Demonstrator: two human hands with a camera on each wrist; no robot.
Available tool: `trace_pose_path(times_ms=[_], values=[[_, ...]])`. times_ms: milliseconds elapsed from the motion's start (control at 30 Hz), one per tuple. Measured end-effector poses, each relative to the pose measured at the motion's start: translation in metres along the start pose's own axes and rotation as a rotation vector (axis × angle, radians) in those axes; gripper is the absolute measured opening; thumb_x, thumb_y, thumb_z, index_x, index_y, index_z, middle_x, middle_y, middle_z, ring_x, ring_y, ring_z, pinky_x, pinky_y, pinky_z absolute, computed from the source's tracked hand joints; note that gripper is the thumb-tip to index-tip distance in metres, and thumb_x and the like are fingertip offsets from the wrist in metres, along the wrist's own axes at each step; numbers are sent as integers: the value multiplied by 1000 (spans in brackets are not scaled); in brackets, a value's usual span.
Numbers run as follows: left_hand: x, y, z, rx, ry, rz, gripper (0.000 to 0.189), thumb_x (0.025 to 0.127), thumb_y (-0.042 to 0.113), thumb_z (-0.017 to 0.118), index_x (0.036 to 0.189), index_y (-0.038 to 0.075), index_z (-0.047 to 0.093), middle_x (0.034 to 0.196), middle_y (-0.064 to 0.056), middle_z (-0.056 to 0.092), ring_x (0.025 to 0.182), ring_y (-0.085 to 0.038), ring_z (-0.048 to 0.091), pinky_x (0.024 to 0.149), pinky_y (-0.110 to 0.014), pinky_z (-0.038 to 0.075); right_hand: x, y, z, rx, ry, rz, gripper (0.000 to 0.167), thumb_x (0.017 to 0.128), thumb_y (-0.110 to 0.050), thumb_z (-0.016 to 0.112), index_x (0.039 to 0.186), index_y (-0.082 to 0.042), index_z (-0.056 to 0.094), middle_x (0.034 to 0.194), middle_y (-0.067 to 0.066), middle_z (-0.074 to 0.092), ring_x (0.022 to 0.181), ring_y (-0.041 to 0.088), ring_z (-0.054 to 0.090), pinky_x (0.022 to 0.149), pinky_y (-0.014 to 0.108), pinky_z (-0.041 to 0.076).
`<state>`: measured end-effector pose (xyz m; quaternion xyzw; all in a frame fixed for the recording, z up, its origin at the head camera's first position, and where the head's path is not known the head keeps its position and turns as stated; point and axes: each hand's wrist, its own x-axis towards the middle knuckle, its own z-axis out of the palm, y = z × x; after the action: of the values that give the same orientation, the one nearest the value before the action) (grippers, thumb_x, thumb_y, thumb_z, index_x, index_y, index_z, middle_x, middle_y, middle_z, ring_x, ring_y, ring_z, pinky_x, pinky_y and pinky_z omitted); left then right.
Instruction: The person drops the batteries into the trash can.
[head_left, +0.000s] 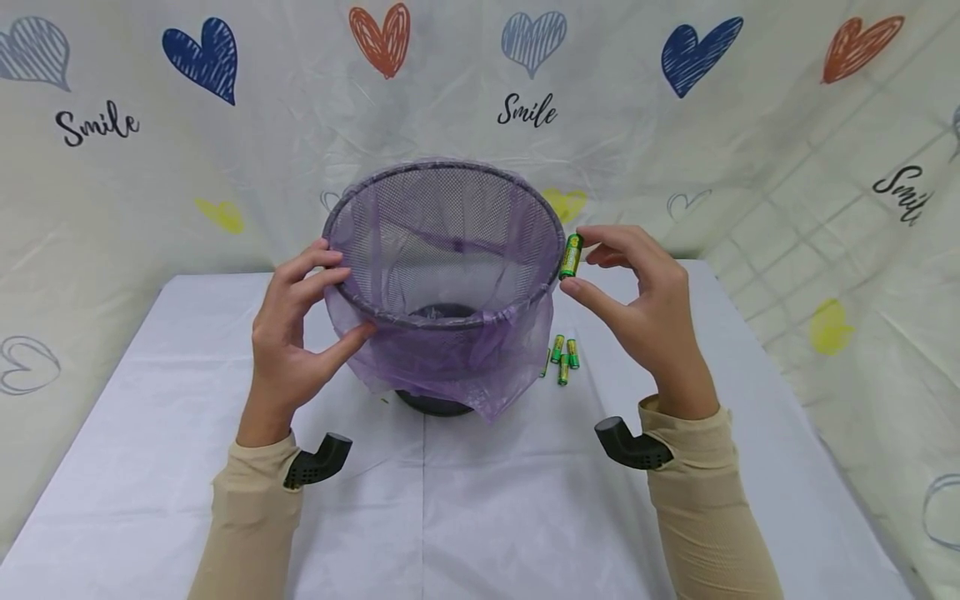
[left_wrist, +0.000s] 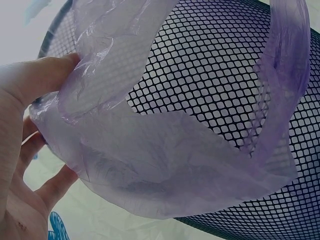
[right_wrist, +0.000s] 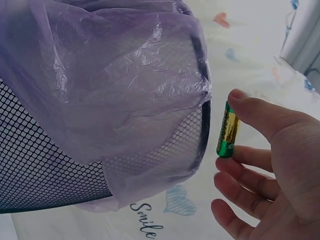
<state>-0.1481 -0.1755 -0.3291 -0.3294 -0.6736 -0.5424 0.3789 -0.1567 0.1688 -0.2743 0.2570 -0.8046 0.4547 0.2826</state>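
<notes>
A dark mesh wastebasket [head_left: 442,167] lined with a thin purple plastic bag [head_left: 480,367] stands on the table, its mouth tipped toward the head view. My left hand [head_left: 296,321] grips its rim at the left, fingers over the edge and thumb on the bag outside; the left wrist view shows the bag [left_wrist: 150,165] folded over the mesh [left_wrist: 210,65]. Between thumb and fingertip, my right hand [head_left: 641,300] pinches a green and gold battery [head_left: 571,256] by its ends. In the right wrist view the battery [right_wrist: 228,131] is just outside the rim.
Several more green batteries [head_left: 563,369] lie on the white tabletop [head_left: 510,517], right of the wastebasket's base. Behind hangs a pale sheet [head_left: 450,108] printed with hearts and "Smile". Each sleeved wrist carries a black camera mount [head_left: 633,446].
</notes>
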Motion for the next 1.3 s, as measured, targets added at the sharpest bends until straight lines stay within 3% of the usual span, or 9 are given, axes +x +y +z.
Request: trace_pose_path(times_ms=[533, 767, 933, 1300], values=[[-1, 0, 1, -1, -1, 7, 57, 78, 25, 81, 108, -18, 59, 123, -28, 55, 133, -42, 44, 103, -28, 51, 8, -2, 5, -1, 8, -36, 47, 73, 0, 81, 117, -10, 68, 107, 4, 68, 93, 14, 61, 89, 23, 51], [1, 0, 1, -4, -7, 7, 58, 79, 27, 81, 108, -18, 59, 123, -27, 55, 134, -40, 44, 103, -28, 51, 10, -3, 9, 6, 15, -18, 47, 73, -1, 81, 117, -10, 69, 109, 3, 68, 97, 6, 60, 88, 22, 52], [0, -1, 1, -14, -5, 4, 56, 78, 24, 81, 108, -18, 59, 123, -27, 55, 134, -39, 44, 103, -28, 51, 12, -3, 10, -11, 5, -11, 47, 74, -5, 82, 118, -12, 68, 110, 3, 68, 100, 13, 60, 87, 22, 51], [-2, -2, -2, 9, -8, 8, 56, 78, 24, 82, 109, -17, 60, 124, -28, 55, 134, -41, 44, 103, -28, 51, 12, -1, 16, -19, -22, 6, 48, 74, -6, 82, 120, -12, 68, 110, 4, 67, 102, 14, 58, 87, 21, 50]])
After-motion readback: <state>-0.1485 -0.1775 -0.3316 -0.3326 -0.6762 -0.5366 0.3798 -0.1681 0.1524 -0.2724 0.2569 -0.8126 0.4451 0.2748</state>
